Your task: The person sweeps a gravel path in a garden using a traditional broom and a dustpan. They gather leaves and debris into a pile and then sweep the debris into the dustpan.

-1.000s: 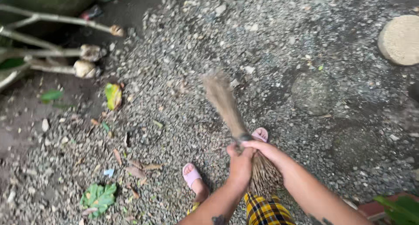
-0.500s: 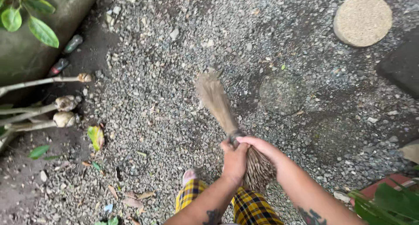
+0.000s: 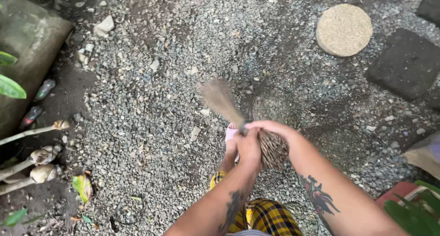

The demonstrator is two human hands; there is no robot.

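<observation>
Both hands are closed around the bound butt end of a brown stick broom of thin dry ribs [image 3: 270, 146], the left hand [image 3: 249, 148] gripping from below and the right hand [image 3: 268, 127] wrapped over the top. The broom's blurred tip [image 3: 215, 95] reaches out over the grey gravel ground [image 3: 151, 103], well short and to the left of the round tan stepping stone [image 3: 343, 30]. A pink sandal [image 3: 230, 133] shows just left of the hands.

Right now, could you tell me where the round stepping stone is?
In the head view the round stepping stone lies upper right on the gravel, beside a dark square slab.
</observation>
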